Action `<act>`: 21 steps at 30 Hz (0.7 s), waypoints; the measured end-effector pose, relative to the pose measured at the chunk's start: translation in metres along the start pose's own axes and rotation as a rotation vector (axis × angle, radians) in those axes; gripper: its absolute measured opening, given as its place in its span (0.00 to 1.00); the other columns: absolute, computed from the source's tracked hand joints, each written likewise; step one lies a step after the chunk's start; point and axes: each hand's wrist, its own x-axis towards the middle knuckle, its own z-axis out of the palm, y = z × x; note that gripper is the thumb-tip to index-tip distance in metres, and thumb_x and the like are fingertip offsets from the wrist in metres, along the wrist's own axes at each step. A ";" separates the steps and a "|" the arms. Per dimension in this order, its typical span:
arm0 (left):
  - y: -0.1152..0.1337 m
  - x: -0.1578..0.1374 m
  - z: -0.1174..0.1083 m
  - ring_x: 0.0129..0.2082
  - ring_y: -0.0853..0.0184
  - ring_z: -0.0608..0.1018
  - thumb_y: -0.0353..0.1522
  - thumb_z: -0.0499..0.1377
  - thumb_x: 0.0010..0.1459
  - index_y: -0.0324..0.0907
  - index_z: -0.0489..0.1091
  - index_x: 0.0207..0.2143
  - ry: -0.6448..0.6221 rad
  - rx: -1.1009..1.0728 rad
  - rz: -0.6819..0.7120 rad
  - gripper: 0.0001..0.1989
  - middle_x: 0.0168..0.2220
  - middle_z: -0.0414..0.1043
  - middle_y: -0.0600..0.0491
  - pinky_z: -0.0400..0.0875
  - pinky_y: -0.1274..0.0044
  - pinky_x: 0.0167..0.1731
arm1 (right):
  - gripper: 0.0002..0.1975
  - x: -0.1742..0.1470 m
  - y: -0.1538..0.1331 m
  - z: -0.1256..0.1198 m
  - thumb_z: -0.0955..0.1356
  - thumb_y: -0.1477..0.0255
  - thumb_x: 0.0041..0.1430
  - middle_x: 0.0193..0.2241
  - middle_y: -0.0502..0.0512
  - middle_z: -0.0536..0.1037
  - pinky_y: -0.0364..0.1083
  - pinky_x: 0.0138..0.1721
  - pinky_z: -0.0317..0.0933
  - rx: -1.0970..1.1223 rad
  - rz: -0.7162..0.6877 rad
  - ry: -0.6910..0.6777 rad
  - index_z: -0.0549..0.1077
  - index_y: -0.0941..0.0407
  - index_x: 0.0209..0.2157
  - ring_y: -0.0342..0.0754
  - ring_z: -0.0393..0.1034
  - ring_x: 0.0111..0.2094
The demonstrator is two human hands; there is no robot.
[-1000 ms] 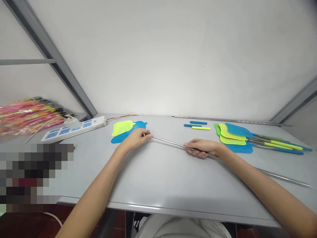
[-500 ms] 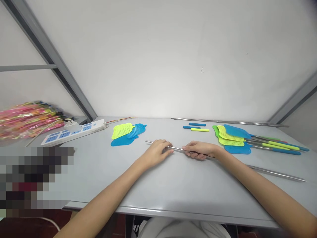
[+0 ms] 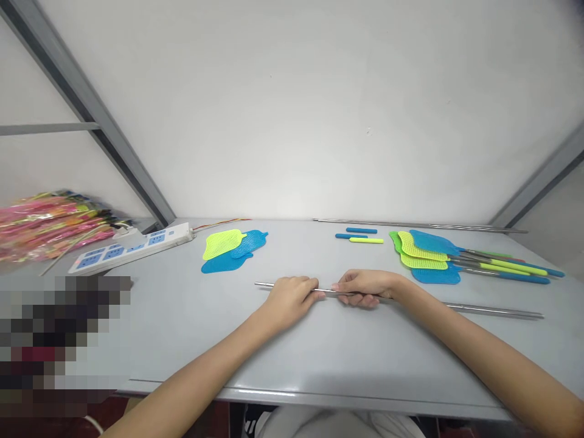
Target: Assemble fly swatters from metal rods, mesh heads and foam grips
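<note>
A thin metal rod (image 3: 493, 310) runs sideways just over the table, its thinner end pointing left. My left hand (image 3: 292, 298) is closed around it near that left end. To the right, my right hand (image 3: 362, 288) grips the same rod, fingers curled beneath it and thumb on top; part of the rod is hidden behind my palm and forearm. Beyond my left hand lie a yellow fly swatter head (image 3: 223, 244) and two blue fly swatter heads (image 3: 227, 262). Past my right hand is a stack of fly swatters (image 3: 431, 255) with yellow, green and blue heads.
Loose blue and yellow handles (image 3: 366, 241) lie near the back, in front of more metal rods (image 3: 420, 225) along the wall. At left are a white power strip (image 3: 132, 248) and a plastic-wrapped colourful bundle (image 3: 50, 225). The grey table's (image 3: 342, 365) front edge is close to me.
Both hands have come slightly nearer to me with the rod. The rod now lies more level, and its left tip has shifted left. The view has also moved a little.
</note>
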 end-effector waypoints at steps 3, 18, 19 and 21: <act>0.006 -0.004 0.001 0.26 0.69 0.70 0.39 0.41 0.57 0.42 0.62 0.27 -0.037 0.025 -0.009 0.16 0.26 0.68 0.53 0.52 0.79 0.21 | 0.19 0.000 -0.001 0.004 0.62 0.57 0.48 0.12 0.40 0.51 0.34 0.07 0.38 0.018 0.024 -0.023 0.62 0.60 0.21 0.32 0.42 0.10; 0.017 -0.009 0.007 0.23 0.68 0.72 0.39 0.40 0.58 0.42 0.61 0.30 -0.086 0.078 0.077 0.15 0.27 0.71 0.53 0.51 0.78 0.18 | 0.17 -0.001 -0.006 0.017 0.61 0.59 0.50 0.13 0.41 0.53 0.34 0.07 0.38 -0.005 0.061 -0.038 0.62 0.59 0.22 0.32 0.44 0.10; 0.017 -0.009 0.007 0.23 0.68 0.72 0.39 0.40 0.58 0.42 0.61 0.30 -0.083 0.073 0.082 0.15 0.27 0.71 0.53 0.51 0.78 0.18 | 0.17 -0.002 -0.006 0.017 0.61 0.58 0.50 0.13 0.41 0.53 0.34 0.07 0.39 -0.012 0.060 -0.031 0.63 0.60 0.22 0.32 0.45 0.10; 0.017 -0.009 0.006 0.23 0.67 0.72 0.39 0.39 0.58 0.42 0.61 0.29 -0.080 0.062 0.090 0.16 0.27 0.71 0.53 0.51 0.78 0.18 | 0.18 -0.002 -0.006 0.018 0.61 0.58 0.50 0.13 0.41 0.53 0.34 0.07 0.39 -0.032 0.061 -0.021 0.63 0.60 0.22 0.32 0.45 0.10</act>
